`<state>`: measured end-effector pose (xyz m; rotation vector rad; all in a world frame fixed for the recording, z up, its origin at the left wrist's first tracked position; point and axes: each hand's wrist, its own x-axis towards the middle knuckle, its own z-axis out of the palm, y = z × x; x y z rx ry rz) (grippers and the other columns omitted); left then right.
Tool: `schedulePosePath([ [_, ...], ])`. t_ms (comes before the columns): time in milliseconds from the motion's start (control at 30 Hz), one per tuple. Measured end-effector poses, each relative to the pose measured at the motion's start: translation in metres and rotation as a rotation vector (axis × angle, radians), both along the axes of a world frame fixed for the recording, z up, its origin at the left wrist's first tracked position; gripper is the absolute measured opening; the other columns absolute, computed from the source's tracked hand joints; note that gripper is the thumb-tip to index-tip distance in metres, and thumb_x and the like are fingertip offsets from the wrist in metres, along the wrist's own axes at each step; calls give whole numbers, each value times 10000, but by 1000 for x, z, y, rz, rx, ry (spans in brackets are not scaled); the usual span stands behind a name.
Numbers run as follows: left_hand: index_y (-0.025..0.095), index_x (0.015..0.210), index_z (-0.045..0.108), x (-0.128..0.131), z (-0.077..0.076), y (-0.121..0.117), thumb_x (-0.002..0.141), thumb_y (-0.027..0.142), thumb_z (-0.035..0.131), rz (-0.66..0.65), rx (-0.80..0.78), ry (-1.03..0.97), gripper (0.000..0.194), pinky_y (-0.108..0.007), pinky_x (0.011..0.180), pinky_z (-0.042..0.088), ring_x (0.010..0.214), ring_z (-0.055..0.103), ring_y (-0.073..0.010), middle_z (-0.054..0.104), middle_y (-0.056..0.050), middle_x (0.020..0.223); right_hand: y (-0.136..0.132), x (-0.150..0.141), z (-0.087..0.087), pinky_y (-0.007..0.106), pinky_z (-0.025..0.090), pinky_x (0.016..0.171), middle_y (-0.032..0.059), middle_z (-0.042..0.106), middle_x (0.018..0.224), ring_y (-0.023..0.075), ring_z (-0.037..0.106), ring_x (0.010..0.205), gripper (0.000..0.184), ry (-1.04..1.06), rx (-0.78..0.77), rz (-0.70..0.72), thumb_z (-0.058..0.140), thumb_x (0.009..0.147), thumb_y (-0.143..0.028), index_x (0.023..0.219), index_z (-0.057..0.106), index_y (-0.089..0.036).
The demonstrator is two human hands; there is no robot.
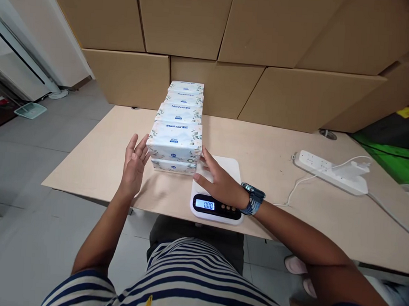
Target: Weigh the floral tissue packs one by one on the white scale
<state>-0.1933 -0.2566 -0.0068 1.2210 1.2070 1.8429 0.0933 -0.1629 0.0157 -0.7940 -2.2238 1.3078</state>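
Several white tissue packs with printed leaves and blue lettering stand in a row of stacks on the table. The nearest top tissue pack (175,139) rests on a lower tissue pack (173,167). My left hand (133,167) is at its left side, fingers loosely spread and the fingertips close to the wrapper. On the opposite side my right hand (220,177) reaches over a white digital scale (229,166), thumb and fingers apart, fingertips by the pack's right edge. Whether either hand touches the pack is hard to make out. The scale's lit display reads 0.00.
Stacked cardboard boxes (198,23) form a wall behind the wooden table (257,142). To the right lies a white power strip (331,172) with a plugged-in adapter and cables. A pale green basket (30,110) sits on the floor at left.
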Motion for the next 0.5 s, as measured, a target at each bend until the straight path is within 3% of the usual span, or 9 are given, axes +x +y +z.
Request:
schedulePosePath([
  [100, 325, 1625, 467, -3, -8, 10, 958, 893, 491, 91, -128, -53, 877, -553, 1374, 368, 1654, 465, -332, 498, -129, 1756, 12, 12, -9, 686, 207, 1423, 91, 132, 1892, 364, 212, 1751, 1156, -58, 22, -23, 665, 937, -794, 1812, 72, -325],
  [200, 257, 1563, 564, -12, -5, 30, 906, 982, 417, 70, -198, -97, 990, -563, 1392, 343, 1664, 449, -356, 505, -144, 1751, 25, 10, -16, 687, 189, 1422, 151, 149, 1884, 369, 201, 1754, 1218, -26, -4, -121, 655, 896, -856, 1811, 116, -260],
  [367, 169, 1546, 595, -26, 16, 86, 989, 921, 287, -102, -243, -301, 986, -585, 1345, 427, 1643, 487, -360, 675, -163, 1595, 51, -43, -8, 543, 96, 1463, 47, 69, 1904, 280, 82, 1778, 1291, 263, -220, -372, 404, 835, -1044, 1810, 60, -270],
  [500, 205, 1627, 531, -22, 26, 118, 973, 941, 215, -237, -248, -357, 1034, -603, 1350, 429, 1644, 484, -375, 697, -139, 1574, 76, -86, 0, 479, 80, 1473, 35, 42, 1907, 249, 34, 1784, 1353, 378, -329, -501, 195, 802, -1080, 1805, 6, -191],
])
